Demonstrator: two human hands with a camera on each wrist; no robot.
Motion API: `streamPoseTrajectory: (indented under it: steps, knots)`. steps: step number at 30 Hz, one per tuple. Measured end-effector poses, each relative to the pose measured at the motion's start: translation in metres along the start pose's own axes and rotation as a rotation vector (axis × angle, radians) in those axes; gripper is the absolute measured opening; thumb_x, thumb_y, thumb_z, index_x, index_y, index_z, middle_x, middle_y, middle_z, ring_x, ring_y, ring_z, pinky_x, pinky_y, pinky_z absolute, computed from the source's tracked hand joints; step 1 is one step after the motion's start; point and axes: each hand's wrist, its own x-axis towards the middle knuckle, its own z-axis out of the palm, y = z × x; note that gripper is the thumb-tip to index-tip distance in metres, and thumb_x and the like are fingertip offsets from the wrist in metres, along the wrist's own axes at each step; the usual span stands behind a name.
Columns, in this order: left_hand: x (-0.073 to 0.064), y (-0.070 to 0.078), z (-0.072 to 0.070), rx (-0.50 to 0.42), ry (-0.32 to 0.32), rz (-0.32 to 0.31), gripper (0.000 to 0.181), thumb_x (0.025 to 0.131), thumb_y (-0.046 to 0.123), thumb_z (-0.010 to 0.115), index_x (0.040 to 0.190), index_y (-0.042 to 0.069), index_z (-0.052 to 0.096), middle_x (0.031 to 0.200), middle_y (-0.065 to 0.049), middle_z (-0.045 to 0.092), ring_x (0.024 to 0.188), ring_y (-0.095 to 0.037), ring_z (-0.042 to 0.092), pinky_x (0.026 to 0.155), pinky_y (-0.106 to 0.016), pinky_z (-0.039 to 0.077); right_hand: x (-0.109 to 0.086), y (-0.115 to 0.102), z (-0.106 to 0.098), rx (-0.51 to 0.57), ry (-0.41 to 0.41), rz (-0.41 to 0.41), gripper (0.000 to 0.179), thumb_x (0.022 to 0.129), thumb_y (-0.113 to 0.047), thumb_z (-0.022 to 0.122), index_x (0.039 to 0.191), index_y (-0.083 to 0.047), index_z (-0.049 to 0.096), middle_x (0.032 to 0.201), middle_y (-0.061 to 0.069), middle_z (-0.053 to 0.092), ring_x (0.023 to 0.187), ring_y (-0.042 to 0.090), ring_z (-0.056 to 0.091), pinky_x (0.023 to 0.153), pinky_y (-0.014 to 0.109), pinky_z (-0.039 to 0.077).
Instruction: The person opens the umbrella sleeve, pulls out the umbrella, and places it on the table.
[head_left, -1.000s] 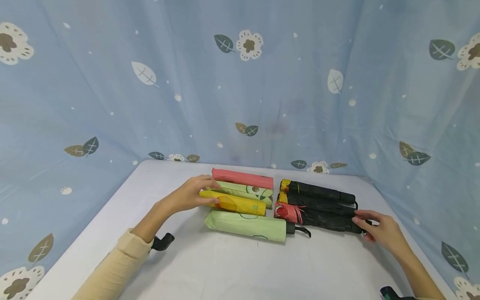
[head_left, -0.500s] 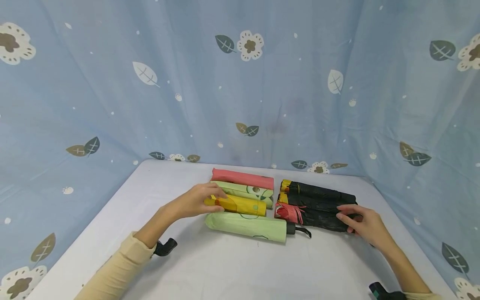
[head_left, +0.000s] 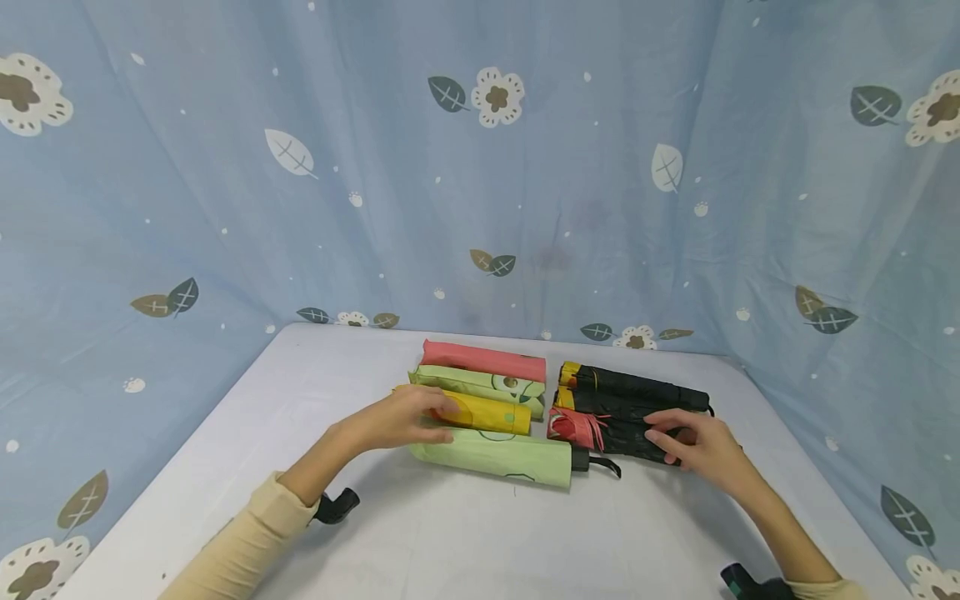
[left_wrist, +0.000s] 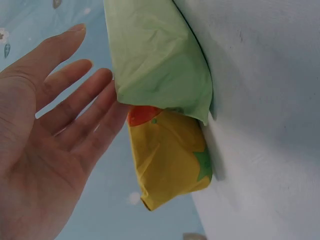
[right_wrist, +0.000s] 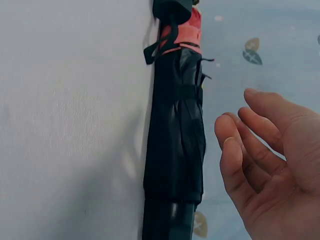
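My left hand [head_left: 401,417] is spread over the left ends of a yellow umbrella sleeve [head_left: 491,414] and a light green sleeved umbrella [head_left: 498,456], which has a black handle. In the left wrist view its fingers extend beside the green sleeve's end [left_wrist: 160,70], gripping nothing. On the right, my right hand [head_left: 697,450] hovers by the front black folded umbrella [head_left: 630,438], whose left end is pink-red. The right wrist view has its loosely bent fingers apart from that black umbrella [right_wrist: 175,135].
Behind the yellow sleeve lie another light green sleeve [head_left: 457,380] and a pink one [head_left: 483,360]. Two more black umbrellas with yellow ends, the rear one [head_left: 645,386] and the middle one [head_left: 600,403], lie at right. A blue patterned curtain [head_left: 375,208] surrounds the white table [head_left: 480,542].
My left hand has come nearer and slightly right, from the yellow sleeve toward the front green umbrella. My right hand has slid left from the front black umbrella's handle end toward its middle.
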Motion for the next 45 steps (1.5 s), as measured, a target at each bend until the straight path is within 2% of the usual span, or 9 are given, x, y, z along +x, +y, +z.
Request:
streamPoseTrajectory:
  steps: [6,12,17,24,33,40,45]
  knots:
    - [0.002,0.0,0.005,-0.006,-0.018,0.018,0.036,0.088,0.03,0.074,0.117,0.009,0.07,0.111,-0.003,0.073,0.1,-0.016,0.069,0.087,-0.031,0.056,0.006,-0.005,0.008,0.01,-0.016,-0.034,0.026,0.091,-0.024,0.071,0.113,-0.01,0.07,0.084,0.004,0.072,0.054,0.015,0.063,0.046,0.027,0.049]
    - [0.003,0.0,0.009,0.006,-0.065,-0.031,0.041,0.088,0.034,0.074,0.122,0.011,0.069,0.114,0.001,0.072,0.103,-0.011,0.067,0.089,-0.029,0.055,0.013,-0.013,0.014,0.019,-0.064,-0.014,0.027,0.091,-0.028,0.071,0.113,-0.012,0.07,0.083,0.004,0.072,0.056,0.015,0.064,0.047,0.026,0.049]
    - [0.003,0.0,0.015,0.049,-0.094,-0.062,0.043,0.086,0.036,0.075,0.123,0.015,0.069,0.121,0.003,0.07,0.111,-0.01,0.064,0.095,-0.03,0.052,0.018,-0.016,0.021,0.021,-0.086,-0.035,0.027,0.091,-0.028,0.07,0.113,-0.013,0.07,0.087,0.001,0.072,0.056,0.015,0.064,0.048,0.026,0.049]
    - [0.004,-0.001,0.021,0.096,-0.107,-0.072,0.05,0.082,0.037,0.079,0.125,0.015,0.067,0.127,0.004,0.067,0.118,-0.013,0.061,0.101,-0.034,0.049,0.021,-0.019,0.028,0.025,-0.1,-0.036,0.027,0.091,-0.03,0.07,0.113,-0.014,0.07,0.084,0.001,0.072,0.056,0.014,0.063,0.048,0.025,0.049]
    - [0.005,-0.003,0.031,0.097,-0.147,-0.102,0.06,0.081,0.037,0.08,0.133,0.012,0.061,0.13,0.001,0.065,0.12,-0.015,0.06,0.102,-0.036,0.048,0.023,-0.022,0.031,0.045,-0.12,-0.047,0.027,0.092,-0.029,0.069,0.113,-0.012,0.07,0.083,0.007,0.072,0.055,0.017,0.064,0.047,0.026,0.049]
    - [0.006,-0.002,0.037,0.107,-0.138,-0.109,0.061,0.08,0.04,0.08,0.132,0.012,0.062,0.128,0.0,0.066,0.116,-0.015,0.061,0.099,-0.036,0.049,0.022,-0.025,0.034,0.054,-0.139,-0.037,0.027,0.092,-0.028,0.069,0.114,-0.012,0.07,0.085,0.009,0.072,0.056,0.019,0.064,0.047,0.026,0.049]
    - [0.008,0.0,0.04,0.159,-0.114,-0.091,0.058,0.078,0.045,0.081,0.125,0.013,0.066,0.121,0.001,0.068,0.11,-0.013,0.062,0.095,-0.033,0.051,0.023,-0.025,0.036,0.053,-0.142,-0.046,0.026,0.093,-0.028,0.068,0.114,-0.013,0.07,0.084,0.008,0.072,0.056,0.018,0.065,0.047,0.026,0.049]
